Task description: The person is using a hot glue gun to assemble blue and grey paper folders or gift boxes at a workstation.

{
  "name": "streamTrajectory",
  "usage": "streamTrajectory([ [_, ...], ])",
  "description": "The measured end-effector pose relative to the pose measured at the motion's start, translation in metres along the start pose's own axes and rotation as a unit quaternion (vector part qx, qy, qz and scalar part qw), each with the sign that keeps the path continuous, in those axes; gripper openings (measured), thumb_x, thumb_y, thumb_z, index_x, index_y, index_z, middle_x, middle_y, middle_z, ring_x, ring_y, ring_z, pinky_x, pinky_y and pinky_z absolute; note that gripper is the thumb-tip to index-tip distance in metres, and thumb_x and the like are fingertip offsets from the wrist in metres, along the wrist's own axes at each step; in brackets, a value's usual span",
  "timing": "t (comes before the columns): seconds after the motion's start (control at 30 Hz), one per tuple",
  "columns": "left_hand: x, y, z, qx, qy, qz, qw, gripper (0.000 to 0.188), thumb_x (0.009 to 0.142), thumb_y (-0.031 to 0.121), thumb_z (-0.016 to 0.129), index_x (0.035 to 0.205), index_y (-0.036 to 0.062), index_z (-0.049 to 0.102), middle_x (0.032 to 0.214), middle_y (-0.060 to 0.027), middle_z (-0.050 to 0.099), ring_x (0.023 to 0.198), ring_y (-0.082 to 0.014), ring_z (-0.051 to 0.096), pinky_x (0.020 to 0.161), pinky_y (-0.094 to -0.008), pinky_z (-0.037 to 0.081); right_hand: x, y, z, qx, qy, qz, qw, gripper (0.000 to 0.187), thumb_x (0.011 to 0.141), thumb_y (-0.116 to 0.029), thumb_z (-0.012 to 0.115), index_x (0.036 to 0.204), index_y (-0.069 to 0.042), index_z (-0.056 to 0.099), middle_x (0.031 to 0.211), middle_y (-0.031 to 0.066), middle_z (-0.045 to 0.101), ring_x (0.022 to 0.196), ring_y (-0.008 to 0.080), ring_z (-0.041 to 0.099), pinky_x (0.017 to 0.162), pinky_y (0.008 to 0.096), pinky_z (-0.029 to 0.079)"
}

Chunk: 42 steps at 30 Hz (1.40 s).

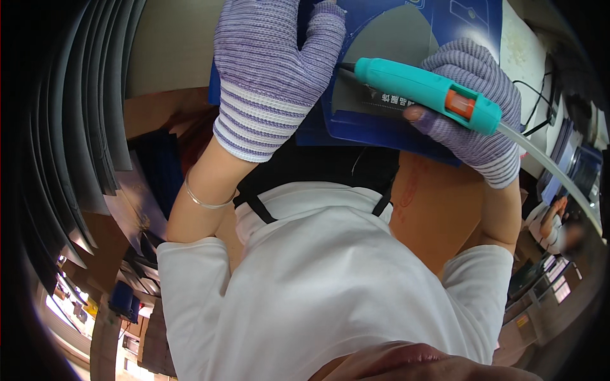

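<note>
A striped purple-and-white glove covers my left hand [273,70], which lies flat at the left side of a blue cardboard piece [467,32]. Its thumb is spread away from the fingers, and the fingertips run past the upper edge of the picture. My right hand [501,89], gloved alike with a bare thumb tip, is closed around a teal glue gun [397,79]. The gun's dark nozzle points left, close beside my left thumb. A pale glue stick [553,165] trails from its rear end. On the cardboard is a dark grey printed area [387,44].
At the left hangs a row of curved dark grey sheets [70,127]. A brown cardboard box [432,209] stands below the work surface. To the right are a black cable [540,95] and another person [554,228] farther off.
</note>
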State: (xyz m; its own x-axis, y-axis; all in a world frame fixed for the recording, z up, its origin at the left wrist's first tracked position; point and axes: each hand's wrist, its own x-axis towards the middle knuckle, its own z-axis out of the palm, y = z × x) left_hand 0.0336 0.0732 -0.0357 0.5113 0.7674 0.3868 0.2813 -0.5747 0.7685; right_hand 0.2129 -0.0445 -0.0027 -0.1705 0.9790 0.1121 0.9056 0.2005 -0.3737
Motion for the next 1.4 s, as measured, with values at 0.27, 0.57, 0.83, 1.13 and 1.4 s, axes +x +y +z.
streamTrajectory([
  [0.27,0.002,0.003,0.002,0.005,0.009,0.018,1.0,0.033,0.082,0.005,0.059,0.114,-0.0043,0.058,0.103,-0.0203,0.059,0.094,-0.034,0.059,0.087,-0.0386,0.047,-0.01,0.018,-0.009,-0.018,0.11,0.192,0.975,0.039,0.076,-0.045,0.078,0.08,-0.008,0.068,0.065,0.0058,0.062,0.059,0.0205,0.062,0.057,0.0302,0.05],
  [0.57,-0.004,-0.054,0.014,0.033,0.089,0.184,0.978,0.014,0.084,0.015,0.067,0.09,0.0026,0.066,0.075,-0.0119,0.061,0.068,-0.0247,0.061,0.059,-0.0327,0.049,0.002,-0.012,0.001,0.006,-0.029,0.131,0.991,0.031,0.075,-0.033,0.081,0.09,-0.007,0.071,0.078,0.0033,0.066,0.072,0.0184,0.064,0.066,0.0306,0.05],
  [0.83,0.002,0.001,-0.001,0.011,-0.001,0.014,1.0,0.032,0.083,0.006,0.059,0.113,-0.0045,0.058,0.102,-0.02,0.058,0.092,-0.0334,0.059,0.085,-0.039,0.047,-0.017,0.029,-0.004,0.036,0.148,0.233,0.96,0.025,0.083,-0.023,0.077,0.099,-0.004,0.07,0.082,0.0018,0.068,0.071,0.0112,0.063,0.066,0.0254,0.051],
  [1.13,-0.001,0.003,0.001,0.022,0.015,0.013,1.0,0.032,0.081,0.003,0.059,0.112,-0.0046,0.058,0.103,-0.0214,0.057,0.093,-0.0364,0.058,0.086,-0.0393,0.046,-0.002,-0.002,0.002,-0.02,0.053,0.123,0.991,0.033,0.076,-0.039,0.079,0.081,-0.008,0.069,0.066,0.004,0.061,0.061,0.0182,0.061,0.057,0.0298,0.048],
  [1.4,0.001,-0.008,0.007,0.004,0.011,0.021,1.0,0.032,0.081,0.004,0.059,0.112,-0.0043,0.058,0.103,-0.0215,0.057,0.093,-0.0366,0.058,0.085,-0.0391,0.046,-0.025,0.029,-0.013,0.017,0.099,0.267,0.958,0.031,0.083,-0.028,0.077,0.101,-0.004,0.07,0.086,0.0054,0.071,0.077,0.0119,0.067,0.071,0.025,0.053],
])
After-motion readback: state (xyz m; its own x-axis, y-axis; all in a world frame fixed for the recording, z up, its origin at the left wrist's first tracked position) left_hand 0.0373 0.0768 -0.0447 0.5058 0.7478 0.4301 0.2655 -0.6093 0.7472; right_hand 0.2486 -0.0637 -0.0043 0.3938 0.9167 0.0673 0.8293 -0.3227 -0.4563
